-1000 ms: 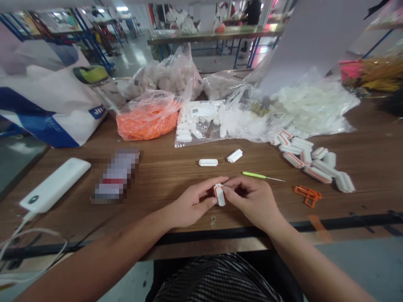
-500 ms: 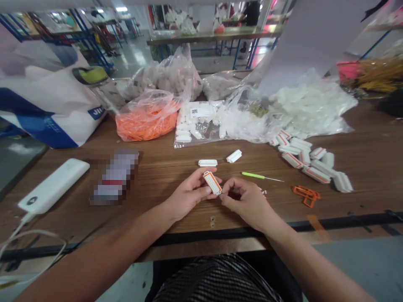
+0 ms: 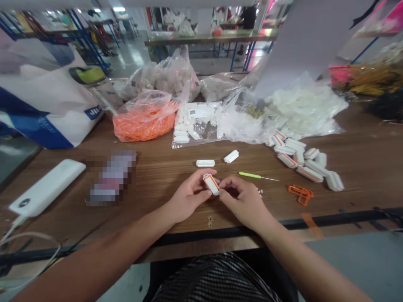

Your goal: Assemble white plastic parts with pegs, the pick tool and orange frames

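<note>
White power bank (image 3: 47,187); blue-printed carrier bag (image 3: 40,111)

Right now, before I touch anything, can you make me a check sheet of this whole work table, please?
Surface: brown wooden table, with things spread across it.
Job's things: white-and-orange plastic piece; more pieces in a pile; green-handled pick; orange plastic frames.
Hands: left hand holds the piece; right hand touches its lower end.
Clutter: bag of orange parts; white power bank; blurred packet.
Cables: white cable at the power bank.
Surroundings: another bench; a person stands beyond it.
</note>
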`<control>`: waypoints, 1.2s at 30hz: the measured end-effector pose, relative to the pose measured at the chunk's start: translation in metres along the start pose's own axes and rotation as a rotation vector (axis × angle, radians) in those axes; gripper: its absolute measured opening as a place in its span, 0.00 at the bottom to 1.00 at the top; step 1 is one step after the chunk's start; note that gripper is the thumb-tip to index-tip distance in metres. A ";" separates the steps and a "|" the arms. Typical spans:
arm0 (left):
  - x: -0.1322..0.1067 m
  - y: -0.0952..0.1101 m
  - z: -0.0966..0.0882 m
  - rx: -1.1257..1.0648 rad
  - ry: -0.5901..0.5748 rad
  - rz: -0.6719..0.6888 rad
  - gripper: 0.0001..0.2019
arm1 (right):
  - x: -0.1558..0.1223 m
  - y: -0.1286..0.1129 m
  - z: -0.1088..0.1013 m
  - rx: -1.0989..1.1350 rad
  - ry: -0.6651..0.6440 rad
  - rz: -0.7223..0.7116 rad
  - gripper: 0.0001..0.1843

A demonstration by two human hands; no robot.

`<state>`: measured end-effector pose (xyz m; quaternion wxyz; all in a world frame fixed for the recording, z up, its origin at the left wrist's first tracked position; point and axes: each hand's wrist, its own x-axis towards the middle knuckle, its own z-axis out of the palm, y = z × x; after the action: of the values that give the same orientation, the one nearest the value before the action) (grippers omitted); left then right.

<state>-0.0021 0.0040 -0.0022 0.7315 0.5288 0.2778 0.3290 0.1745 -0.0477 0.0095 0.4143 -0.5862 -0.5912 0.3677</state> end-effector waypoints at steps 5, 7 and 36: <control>-0.001 0.004 0.000 0.134 0.101 0.051 0.18 | -0.003 -0.004 0.008 -0.217 0.026 -0.247 0.17; -0.003 0.004 0.000 0.153 0.082 0.031 0.18 | -0.004 -0.006 0.011 -0.344 0.032 -0.256 0.15; -0.003 -0.002 -0.004 0.525 0.104 0.115 0.15 | 0.113 0.015 -0.083 -0.733 -0.443 -0.250 0.15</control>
<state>-0.0063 0.0037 -0.0046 0.5340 0.6978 0.3602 0.3134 0.2597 0.0612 0.0344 0.0839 -0.5253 -0.8234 0.1977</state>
